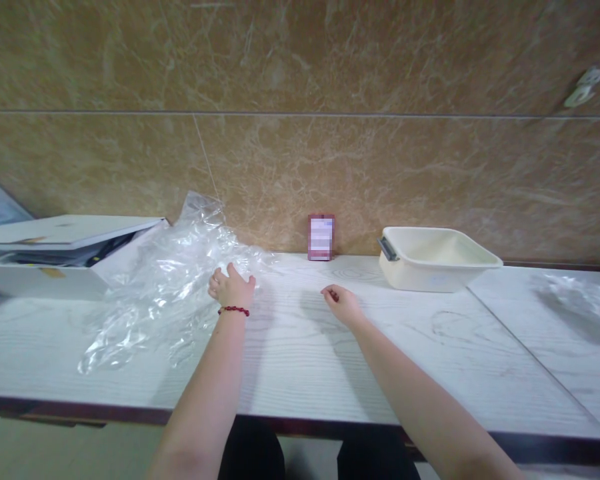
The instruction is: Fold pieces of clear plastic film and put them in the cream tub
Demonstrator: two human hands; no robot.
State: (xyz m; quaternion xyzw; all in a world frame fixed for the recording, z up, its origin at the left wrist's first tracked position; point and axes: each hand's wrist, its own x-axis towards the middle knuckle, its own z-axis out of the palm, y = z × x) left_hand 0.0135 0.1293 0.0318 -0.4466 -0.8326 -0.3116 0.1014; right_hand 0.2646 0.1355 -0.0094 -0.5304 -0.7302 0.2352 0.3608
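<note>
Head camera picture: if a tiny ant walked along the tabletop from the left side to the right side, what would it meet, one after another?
White box → left hand → small red-edged item → cream tub → crumpled clear plastic at the right edge.

The left hand is spread out by the clear plastic. The right hand is curled near the tub. A box sits far left.

One head-worn view looks forward and down. It sits above the tabletop, fairly near, facing the wall
</note>
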